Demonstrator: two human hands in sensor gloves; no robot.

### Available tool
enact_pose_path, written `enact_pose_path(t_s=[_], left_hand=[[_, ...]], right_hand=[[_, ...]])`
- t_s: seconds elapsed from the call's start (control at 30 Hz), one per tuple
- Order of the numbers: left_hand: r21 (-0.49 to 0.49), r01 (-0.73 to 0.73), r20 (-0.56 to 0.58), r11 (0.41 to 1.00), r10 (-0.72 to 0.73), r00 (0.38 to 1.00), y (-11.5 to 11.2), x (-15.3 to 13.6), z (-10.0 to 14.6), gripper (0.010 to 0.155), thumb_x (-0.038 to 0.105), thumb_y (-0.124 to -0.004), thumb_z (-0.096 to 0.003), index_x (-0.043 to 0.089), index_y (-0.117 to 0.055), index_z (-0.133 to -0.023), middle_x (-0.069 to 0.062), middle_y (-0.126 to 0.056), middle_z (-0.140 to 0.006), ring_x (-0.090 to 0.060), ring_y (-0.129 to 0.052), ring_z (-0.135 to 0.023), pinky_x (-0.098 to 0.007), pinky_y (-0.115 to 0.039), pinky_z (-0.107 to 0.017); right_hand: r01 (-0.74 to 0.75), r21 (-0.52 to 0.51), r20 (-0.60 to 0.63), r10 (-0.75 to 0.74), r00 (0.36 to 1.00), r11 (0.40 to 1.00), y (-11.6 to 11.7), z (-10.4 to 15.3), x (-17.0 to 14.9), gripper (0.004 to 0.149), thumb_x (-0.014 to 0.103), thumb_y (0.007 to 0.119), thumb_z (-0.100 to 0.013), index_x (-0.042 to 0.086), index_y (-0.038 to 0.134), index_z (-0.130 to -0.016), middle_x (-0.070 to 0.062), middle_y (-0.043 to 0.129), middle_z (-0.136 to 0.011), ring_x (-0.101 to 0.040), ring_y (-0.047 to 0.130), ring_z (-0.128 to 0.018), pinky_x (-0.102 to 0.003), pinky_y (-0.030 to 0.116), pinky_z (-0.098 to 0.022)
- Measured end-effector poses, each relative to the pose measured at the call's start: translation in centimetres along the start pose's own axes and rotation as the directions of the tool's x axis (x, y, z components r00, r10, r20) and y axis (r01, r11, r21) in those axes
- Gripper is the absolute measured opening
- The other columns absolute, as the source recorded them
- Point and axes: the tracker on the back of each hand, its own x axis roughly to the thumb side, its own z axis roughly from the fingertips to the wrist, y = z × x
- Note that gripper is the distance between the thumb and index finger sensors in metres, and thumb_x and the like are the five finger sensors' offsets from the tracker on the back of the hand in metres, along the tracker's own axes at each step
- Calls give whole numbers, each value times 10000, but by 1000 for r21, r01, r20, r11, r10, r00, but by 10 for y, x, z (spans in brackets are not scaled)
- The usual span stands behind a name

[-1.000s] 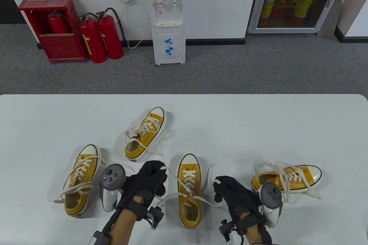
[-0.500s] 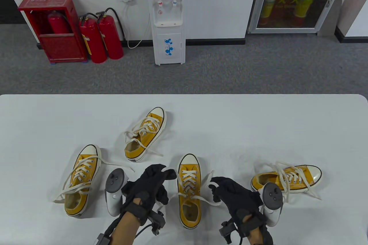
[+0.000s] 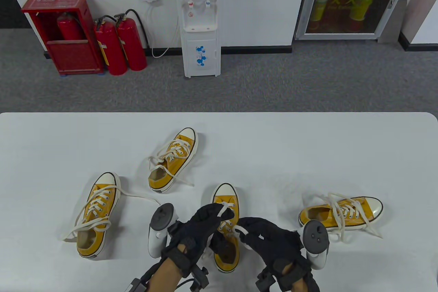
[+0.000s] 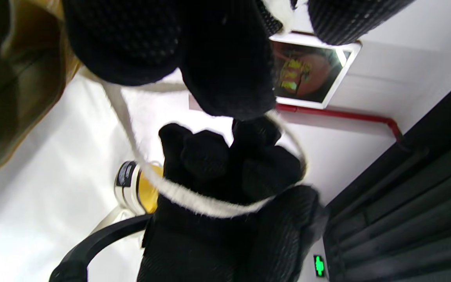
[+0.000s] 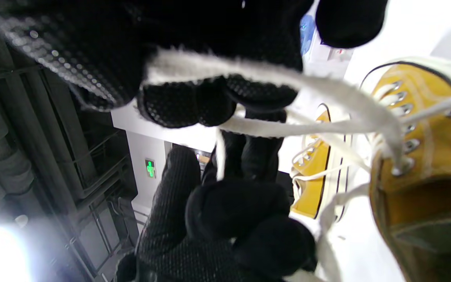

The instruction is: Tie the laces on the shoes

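Table view shows both our gloved hands meeting above the yellow canvas sneaker with white rubber toe cap at the bench's near edge, its long axis running straight away from us, toe far. Our left hand pinches one white flat lace end over the eyelets; our right hand grips the other lace end just beside it, fingers curled round it. The two strands cross between the hands, directly above the tongue. We judge the next move turns on passing one strand beneath the other there; both hands sit equally near.
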Motion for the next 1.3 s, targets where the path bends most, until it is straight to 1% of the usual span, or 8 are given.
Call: enact_pose_path(t_s=[0.23, 0.37, 0.53, 0.7, 0.87, 1.07, 1.17, 1.3], left_hand=[[-66, 7, -31, 998, -9, 999, -12, -2, -4, 655, 592, -658, -538, 303, -469, -1094, -61, -595, -1173, -157, -1033, -550, -401, -873, -451], [-44, 39, -36, 998, -41, 998, -12, -2, -3, 644, 590, -673, -528, 276, -553, -1077, -91, -682, -1126, -246, -1021, -659, -449, -860, -494], [16, 197, -12, 980, -197, 980, -13, 8, 1, 659, 611, -690, -500, 241, -648, -1044, -136, -796, -1033, -325, -1009, -724, -499, -857, -528], [98, 413, 18, 906, -416, 909, -13, 22, 7, 646, 608, -706, -482, 233, -719, -1008, -144, -861, -951, -336, -1004, -645, -533, -830, -513], [126, 603, 29, 788, -611, 791, -14, 34, 11, 586, 606, -715, -478, 272, -811, -950, -106, -906, -858, -299, -989, -532, -538, -817, -480], [119, 719, 29, 685, -726, 687, -20, 40, 12, 516, 597, -780, -460, 299, -872, -871, -59, -911, -783, -258, -957, -475, -530, -805, -476], [114, 733, 31, 671, -740, 672, -22, 41, 12, 421, 549, -809, -462, 297, -916, -782, -35, -933, -718, -244, -956, -428, -525, -814, -455], [122, 658, 28, 743, -666, 746, -20, 40, 12, 387, 533, -801, -465, 275, -944, -715, -18, -972, -615, -214, -963, -332, -504, -842, -390]], right_hand=[[-50, 32, 15, 49, 999, 998, 8, 1, 3, 363, 452, 880, -414, 243, 989, -690, -3, 895, -914, -243, 905, -667, -642, 571, -644], [-52, 28, 14, 52, 999, 998, 8, 1, 3, 360, 449, 885, -410, 250, 994, -690, -1, 902, -912, -237, 914, -661, -641, 576, -641], [-44, 22, 17, 44, 999, 999, 6, 1, 3, 361, 450, 890, -407, 250, 1000, -687, -7, 917, -898, -238, 921, -650, -641, 578, -638], [-18, 6, 15, 18, 1000, 1000, 2, 2, 4, 371, 448, 888, -408, 228, 989, -688, -26, 907, -890, -247, 905, -652, -648, 562, -643], [17, -34, 3, -17, 1000, 999, -5, 2, 3, 384, 450, 884, -409, 190, 980, -675, -49, 858, -909, -253, 875, -677, -654, 544, -648], [33, -74, -19, -35, 999, 997, -11, 2, -2, 387, 453, 883, -408, 189, 965, -679, -57, 805, -937, -265, 837, -720, -660, 520, -656], [24, -120, -41, -29, 999, 992, -16, 2, -7, 387, 446, 884, -410, 192, 952, -693, -64, 790, -945, -274, 828, -732, -661, 515, -658], [-66, -183, -83, 52, 995, 981, -19, 2, -13, 393, 424, 880, -416, 194, 932, -731, -80, 765, -959, -289, 822, -744, -657, 514, -658]])
